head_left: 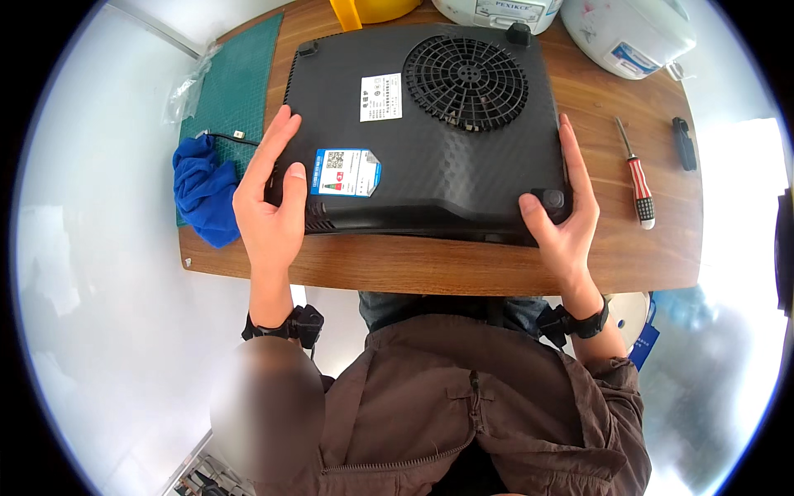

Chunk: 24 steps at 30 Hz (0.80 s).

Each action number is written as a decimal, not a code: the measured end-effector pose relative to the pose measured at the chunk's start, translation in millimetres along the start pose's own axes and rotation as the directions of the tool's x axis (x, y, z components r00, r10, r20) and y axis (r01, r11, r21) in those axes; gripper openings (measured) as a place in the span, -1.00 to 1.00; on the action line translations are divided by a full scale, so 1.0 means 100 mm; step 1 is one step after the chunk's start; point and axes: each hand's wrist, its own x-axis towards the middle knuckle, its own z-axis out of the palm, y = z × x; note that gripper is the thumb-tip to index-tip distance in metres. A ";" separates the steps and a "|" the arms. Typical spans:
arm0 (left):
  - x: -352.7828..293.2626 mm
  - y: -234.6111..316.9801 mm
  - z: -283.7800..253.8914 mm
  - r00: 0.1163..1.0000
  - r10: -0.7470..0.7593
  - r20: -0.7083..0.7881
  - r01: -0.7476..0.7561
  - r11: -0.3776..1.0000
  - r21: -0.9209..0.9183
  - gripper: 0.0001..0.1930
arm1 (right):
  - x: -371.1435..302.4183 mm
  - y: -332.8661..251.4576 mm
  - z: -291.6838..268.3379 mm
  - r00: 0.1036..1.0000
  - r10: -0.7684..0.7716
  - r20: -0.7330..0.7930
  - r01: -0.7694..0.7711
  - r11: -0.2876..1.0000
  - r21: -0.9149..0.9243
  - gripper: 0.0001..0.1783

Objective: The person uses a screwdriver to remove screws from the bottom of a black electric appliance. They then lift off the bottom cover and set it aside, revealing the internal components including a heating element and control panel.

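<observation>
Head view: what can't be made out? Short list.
All in the head view:
Black appliance: downward face, hidden by its own body.
Left hand, right hand: lower fingers, hidden by those above.
Yellow object: far part, cut off by the top edge.
Left sleeve: obscured by a blurred patch.
White label: fine print, too small.

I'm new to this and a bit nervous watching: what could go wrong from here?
If tilted, the black appliance might slip, with the left hand and right hand at its opposite sides. The screwdriver lying loose to its right could get knocked and roll. The black cable by the left hand might snag.
</observation>
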 end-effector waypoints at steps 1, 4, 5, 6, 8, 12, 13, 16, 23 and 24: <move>0.01 0.02 -0.01 1.000 0.012 0.020 -0.013 1.000 0.019 -0.51 | 0.00 0.00 0.00 1.000 0.004 -0.003 -0.004 1.000 0.012 -0.02; 0.02 0.06 -0.06 0.996 0.032 0.084 -0.035 0.999 0.041 -0.53 | 0.01 0.01 0.01 1.000 0.017 -0.013 -0.016 0.999 0.041 -0.02; 0.02 0.08 -0.08 0.995 0.002 0.095 0.002 0.999 -0.037 -0.54 | 0.00 0.02 0.01 1.000 0.021 -0.016 -0.021 0.999 0.047 -0.02; 0.01 0.09 -0.11 0.994 -0.027 0.108 0.040 0.993 -0.115 -0.54 | 0.00 0.03 0.01 0.999 0.026 -0.020 -0.025 0.998 0.054 -0.02; 0.01 0.03 -0.19 0.995 -0.066 0.077 0.085 0.958 -0.275 -0.55 | -0.02 0.00 0.05 0.998 0.037 -0.042 -0.033 0.993 0.110 -0.01; 0.03 -0.03 -0.23 0.927 -0.374 0.028 0.288 0.661 -0.693 -0.43 | -0.08 0.07 0.07 0.996 0.008 -0.084 0.004 0.991 0.131 0.01; 0.04 -0.07 -0.24 0.896 -0.442 0.037 0.313 0.572 -0.759 -0.42 | -0.08 0.08 0.06 0.996 -0.009 -0.090 0.020 0.992 0.127 0.01; 0.08 -0.05 -0.17 0.814 -0.575 0.085 0.416 0.474 -0.777 -0.37 | -0.07 0.09 0.05 0.992 -0.068 -0.103 0.078 0.992 0.097 0.02; 0.14 -0.23 -0.21 0.700 -0.592 0.399 0.615 0.216 -0.759 -0.41 | -0.03 0.10 0.01 0.995 -0.043 -0.095 0.049 0.997 0.064 0.05; 0.14 -0.29 -0.20 0.696 -0.595 0.401 0.632 0.243 -0.736 -0.41 | -0.04 0.11 0.00 0.994 -0.062 -0.087 0.067 0.996 0.059 0.05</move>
